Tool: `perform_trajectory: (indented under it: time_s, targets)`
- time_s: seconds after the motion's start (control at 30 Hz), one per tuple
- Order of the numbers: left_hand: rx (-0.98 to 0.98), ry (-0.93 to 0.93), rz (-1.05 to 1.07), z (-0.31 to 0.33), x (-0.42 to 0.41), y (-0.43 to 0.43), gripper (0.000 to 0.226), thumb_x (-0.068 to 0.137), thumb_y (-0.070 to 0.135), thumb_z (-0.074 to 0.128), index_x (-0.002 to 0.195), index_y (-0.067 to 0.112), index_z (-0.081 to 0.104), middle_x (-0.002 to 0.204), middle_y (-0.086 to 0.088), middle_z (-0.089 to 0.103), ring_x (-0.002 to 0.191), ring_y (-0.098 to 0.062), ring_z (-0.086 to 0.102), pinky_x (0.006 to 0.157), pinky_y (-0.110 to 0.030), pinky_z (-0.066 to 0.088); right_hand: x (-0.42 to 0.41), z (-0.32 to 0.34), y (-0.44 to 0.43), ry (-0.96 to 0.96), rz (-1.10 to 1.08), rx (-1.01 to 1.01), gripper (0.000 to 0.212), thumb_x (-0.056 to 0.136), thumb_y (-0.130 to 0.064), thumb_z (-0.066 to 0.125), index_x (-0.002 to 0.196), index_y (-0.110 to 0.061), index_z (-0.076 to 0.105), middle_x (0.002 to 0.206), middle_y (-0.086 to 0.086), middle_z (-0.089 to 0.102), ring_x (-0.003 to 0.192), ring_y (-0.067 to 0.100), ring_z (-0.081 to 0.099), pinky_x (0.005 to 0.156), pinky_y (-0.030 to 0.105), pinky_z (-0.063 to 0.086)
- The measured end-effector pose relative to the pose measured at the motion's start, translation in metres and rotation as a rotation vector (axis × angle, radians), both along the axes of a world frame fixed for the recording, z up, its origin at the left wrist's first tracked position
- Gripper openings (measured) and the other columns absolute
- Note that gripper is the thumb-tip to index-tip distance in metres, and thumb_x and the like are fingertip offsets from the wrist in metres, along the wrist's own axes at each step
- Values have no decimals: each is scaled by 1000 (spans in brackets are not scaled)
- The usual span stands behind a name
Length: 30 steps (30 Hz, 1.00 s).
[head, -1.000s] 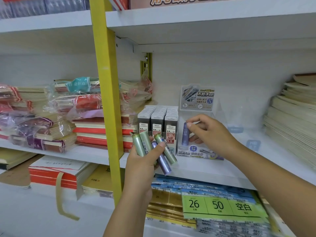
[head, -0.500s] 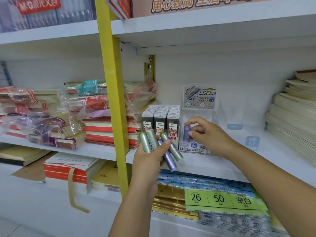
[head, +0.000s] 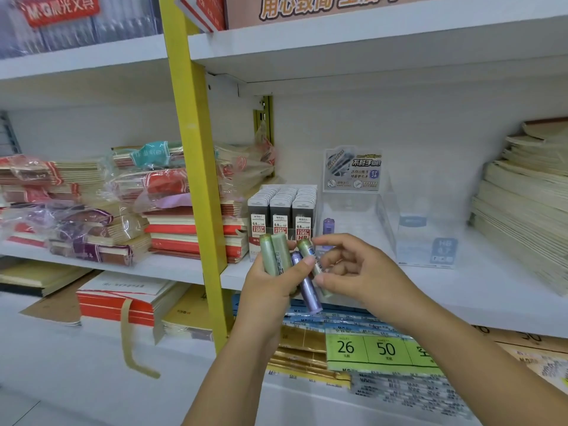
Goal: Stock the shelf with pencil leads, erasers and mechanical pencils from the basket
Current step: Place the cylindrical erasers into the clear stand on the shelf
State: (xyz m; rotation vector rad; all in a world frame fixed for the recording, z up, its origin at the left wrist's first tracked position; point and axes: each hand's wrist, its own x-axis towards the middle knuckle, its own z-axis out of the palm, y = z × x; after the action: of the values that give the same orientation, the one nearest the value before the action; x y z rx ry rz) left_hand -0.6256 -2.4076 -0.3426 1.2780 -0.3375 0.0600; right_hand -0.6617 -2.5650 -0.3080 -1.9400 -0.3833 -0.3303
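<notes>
Right hand (head: 353, 269) back from clear plastic display box (head: 381, 210), small purple plastic lead tube (head: 328, 224) left standing inside, frame centre. Now pinches rightmost green tube (head: 307, 250) in fan of slim plastic tubes (head: 278, 256) gripped by left hand (head: 267, 290). Likely light, slick; hold mid-barrel.

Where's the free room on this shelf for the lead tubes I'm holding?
Most of the clear display box is bare behind its single purple tube; the HB-labelled box right of it looks empty, and bare shelf runs in front toward the notebook stack. Crowded: the grey lead cases left.
</notes>
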Motion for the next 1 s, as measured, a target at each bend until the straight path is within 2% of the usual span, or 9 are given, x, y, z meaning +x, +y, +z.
perform_trajectory:
  time_s: [0.13, 0.3, 0.43, 0.5, 0.6, 0.67, 0.73, 0.83, 1.0]
  targets:
    - [-37, 5, -27, -2, 2, 4, 32, 75, 20, 80, 104, 24, 66, 99, -6, 76, 90, -26, 73, 76, -35, 59, 1, -4, -4, 72, 92, -46, 62, 91, -10, 60, 130, -55, 45, 103, -4, 68, 95, 18, 68, 91, 33, 53]
    - [7, -7, -7, -5, 4, 3, 24, 80, 17, 80, 93, 33, 70, 95, -2, 75, 92, -24, 72, 83, -41, 55, 0, -10, -11, 120, 163, -57, 56, 92, -14, 60, 126, -57, 49, 109, -7, 69, 103, 12, 67, 93, 30, 53]
    - [17, -50, 7, 0, 1, -1, 24, 78, 20, 82, 89, 38, 70, 90, 5, 76, 89, -19, 73, 83, -39, 56, 1, -7, -9, -12, 59, -68, 54, 80, -19, 77, 115, -55, 57, 95, -7, 62, 85, 12, 68, 80, 25, 57]
    - [4, -53, 28, 1, 1, -2, 24, 76, 25, 83, 89, 41, 69, 91, 6, 76, 92, -21, 72, 89, -42, 55, 4, 2, -11, -95, -7, -36, 51, 80, -16, 75, 110, -54, 58, 89, -11, 61, 82, 12, 69, 71, 27, 57]
    - [-29, -40, 90, 0, 5, -2, 26, 80, 25, 81, 84, 47, 68, 89, 9, 75, 95, -26, 71, 89, -41, 54, 15, 17, -24, -236, -128, 151, 46, 85, -12, 69, 105, -50, 54, 94, -15, 63, 85, 11, 72, 58, 22, 52]
    - [-39, -33, 120, -1, 7, -1, 28, 81, 25, 79, 81, 50, 67, 84, 11, 75, 91, -22, 72, 87, -40, 54, 22, 21, -32, -320, -214, 183, 49, 87, -8, 67, 102, -52, 51, 98, -12, 64, 87, 10, 70, 63, 17, 52]
    - [-39, -31, 127, -2, 8, -1, 28, 82, 24, 79, 81, 50, 67, 83, 11, 75, 83, -16, 73, 84, -37, 54, 29, 18, -34, -341, -282, 91, 53, 88, -7, 65, 101, -55, 47, 103, -11, 62, 85, 6, 69, 65, 16, 51]
    - [-46, -21, 122, -5, 10, -1, 26, 83, 24, 78, 85, 46, 67, 84, 12, 75, 77, -12, 74, 77, -32, 53, 40, 9, -34, -272, -331, -63, 51, 91, -11, 62, 103, -57, 43, 105, -14, 60, 75, 4, 68, 49, 22, 50]
    - [-49, -11, 109, -8, 12, 0, 26, 81, 22, 80, 84, 44, 67, 89, 8, 76, 83, -17, 74, 79, -36, 57, 47, 5, -39, -204, -330, -191, 44, 93, -18, 60, 111, -53, 43, 101, -15, 59, 70, 8, 69, 55, 34, 52]
